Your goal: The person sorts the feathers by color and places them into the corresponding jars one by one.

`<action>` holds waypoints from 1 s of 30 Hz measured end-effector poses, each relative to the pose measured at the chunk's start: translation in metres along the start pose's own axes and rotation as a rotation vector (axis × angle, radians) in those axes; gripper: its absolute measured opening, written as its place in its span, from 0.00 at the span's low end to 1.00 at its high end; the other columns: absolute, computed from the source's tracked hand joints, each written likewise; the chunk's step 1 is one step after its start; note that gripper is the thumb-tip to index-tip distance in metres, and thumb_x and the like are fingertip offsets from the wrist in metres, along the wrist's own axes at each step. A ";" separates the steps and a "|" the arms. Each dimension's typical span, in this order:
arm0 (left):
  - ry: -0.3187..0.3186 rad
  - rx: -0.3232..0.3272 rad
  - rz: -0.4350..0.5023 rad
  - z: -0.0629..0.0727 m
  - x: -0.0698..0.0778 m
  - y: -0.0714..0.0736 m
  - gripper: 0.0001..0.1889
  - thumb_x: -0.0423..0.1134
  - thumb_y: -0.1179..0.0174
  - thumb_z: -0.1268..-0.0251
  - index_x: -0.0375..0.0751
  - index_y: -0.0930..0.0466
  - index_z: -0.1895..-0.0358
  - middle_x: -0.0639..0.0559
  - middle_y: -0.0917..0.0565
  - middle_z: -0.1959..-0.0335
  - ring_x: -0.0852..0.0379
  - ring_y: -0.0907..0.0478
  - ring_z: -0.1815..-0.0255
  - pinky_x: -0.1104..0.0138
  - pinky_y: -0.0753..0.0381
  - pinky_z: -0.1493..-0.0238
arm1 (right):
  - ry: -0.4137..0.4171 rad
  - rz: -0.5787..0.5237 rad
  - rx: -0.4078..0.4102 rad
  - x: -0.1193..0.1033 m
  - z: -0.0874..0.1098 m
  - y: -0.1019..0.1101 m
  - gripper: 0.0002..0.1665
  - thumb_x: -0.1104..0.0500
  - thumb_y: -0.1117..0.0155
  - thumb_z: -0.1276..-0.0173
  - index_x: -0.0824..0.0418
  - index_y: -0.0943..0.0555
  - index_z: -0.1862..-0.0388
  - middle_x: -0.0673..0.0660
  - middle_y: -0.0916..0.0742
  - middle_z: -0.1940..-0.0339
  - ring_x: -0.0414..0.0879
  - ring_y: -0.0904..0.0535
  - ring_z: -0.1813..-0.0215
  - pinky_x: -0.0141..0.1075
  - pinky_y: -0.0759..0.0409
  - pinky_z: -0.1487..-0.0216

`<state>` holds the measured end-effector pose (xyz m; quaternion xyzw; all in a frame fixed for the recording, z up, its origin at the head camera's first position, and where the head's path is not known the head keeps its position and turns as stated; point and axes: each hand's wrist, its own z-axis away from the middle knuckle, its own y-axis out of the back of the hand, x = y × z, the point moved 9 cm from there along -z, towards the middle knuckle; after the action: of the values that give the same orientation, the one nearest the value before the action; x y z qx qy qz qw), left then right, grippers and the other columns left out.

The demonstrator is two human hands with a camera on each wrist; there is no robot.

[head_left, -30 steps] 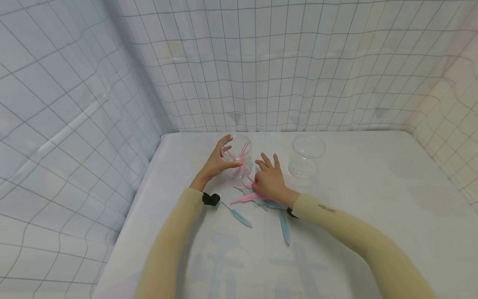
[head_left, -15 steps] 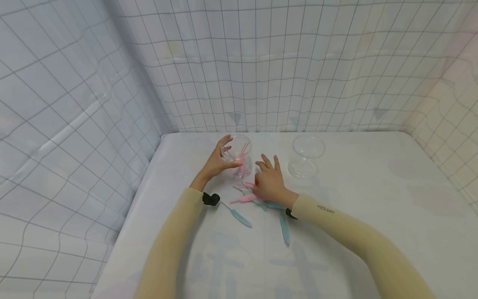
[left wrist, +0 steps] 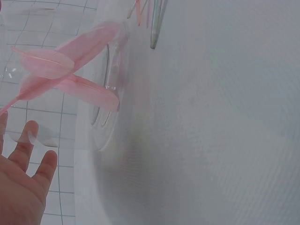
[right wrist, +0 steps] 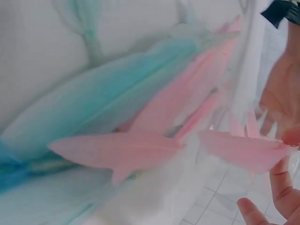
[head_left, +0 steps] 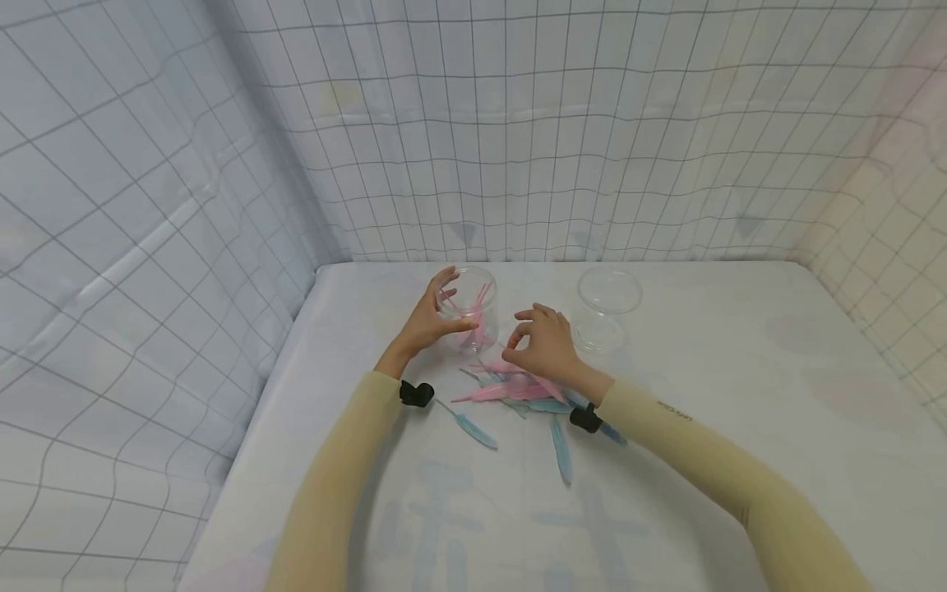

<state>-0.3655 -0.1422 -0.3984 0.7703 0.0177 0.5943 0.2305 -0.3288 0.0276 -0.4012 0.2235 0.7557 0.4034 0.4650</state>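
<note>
In the head view, my left hand [head_left: 429, 321] grips a clear jar [head_left: 487, 316] from its left side, thumb in front and fingers behind. Several pink feathers [left wrist: 89, 47] stand crossed inside that jar. Just right of it, my right hand [head_left: 546, 345] pinches the quill of a pink feather [head_left: 551, 388] between thumb and forefinger. Its vane slants back under the palm, over a loose heap of pink feathers [head_left: 491, 392] and blue feathers [right wrist: 108, 93]. The right wrist view is partly blurred there.
Another clear jar [head_left: 607, 304] stands to the right of my right hand. Single blue feathers [head_left: 476, 431] lie nearer me on the white tabletop [head_left: 725, 345]. Grid-patterned curtains [head_left: 518, 148] hang behind and at both sides of the table.
My right hand has risen slightly from the feather heap and shifted right, now with a pink feather in its pinch. The left hand stays on the jar.
</note>
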 end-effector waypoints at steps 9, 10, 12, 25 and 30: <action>0.001 0.006 -0.009 -0.001 -0.001 0.001 0.52 0.34 0.28 0.49 0.44 0.55 0.25 0.42 0.46 0.27 0.38 0.44 0.31 0.46 0.38 0.38 | 0.016 -0.312 0.138 0.000 -0.018 0.032 0.07 0.59 0.33 0.40 0.63 0.15 0.72 0.64 0.20 0.43 0.62 0.36 0.35 0.61 0.44 0.38; -0.002 0.006 -0.007 -0.001 -0.001 0.001 0.52 0.34 0.28 0.49 0.43 0.55 0.25 0.42 0.46 0.27 0.38 0.44 0.31 0.46 0.38 0.38 | 0.024 -0.352 0.160 -0.001 -0.020 0.037 0.07 0.60 0.33 0.39 0.64 0.15 0.72 0.64 0.20 0.44 0.60 0.35 0.35 0.59 0.45 0.37; -0.006 0.005 -0.001 -0.001 0.000 0.001 0.52 0.33 0.28 0.50 0.43 0.55 0.25 0.41 0.46 0.27 0.37 0.44 0.31 0.46 0.38 0.38 | 0.034 -0.437 0.200 -0.004 -0.024 0.046 0.07 0.61 0.33 0.37 0.65 0.16 0.70 0.63 0.20 0.44 0.56 0.34 0.35 0.55 0.46 0.34; -0.032 0.040 0.036 -0.012 -0.033 0.003 0.54 0.39 0.25 0.53 0.57 0.52 0.26 0.53 0.44 0.28 0.47 0.44 0.30 0.49 0.35 0.39 | -0.123 -0.853 0.405 -0.011 -0.056 0.063 0.12 0.53 0.39 0.31 0.62 0.22 0.57 0.53 0.22 0.40 0.42 0.36 0.34 0.46 0.43 0.35; -0.033 0.039 0.037 -0.013 -0.034 0.003 0.54 0.41 0.24 0.54 0.57 0.52 0.26 0.52 0.44 0.28 0.46 0.43 0.31 0.48 0.35 0.39 | -0.131 -0.950 0.448 -0.016 -0.066 0.060 0.14 0.56 0.40 0.30 0.64 0.24 0.52 0.54 0.22 0.43 0.42 0.34 0.38 0.40 0.37 0.42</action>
<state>-0.3879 -0.1508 -0.4261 0.7846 0.0114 0.5851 0.2047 -0.3820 0.0238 -0.3278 -0.0246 0.8108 -0.0380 0.5836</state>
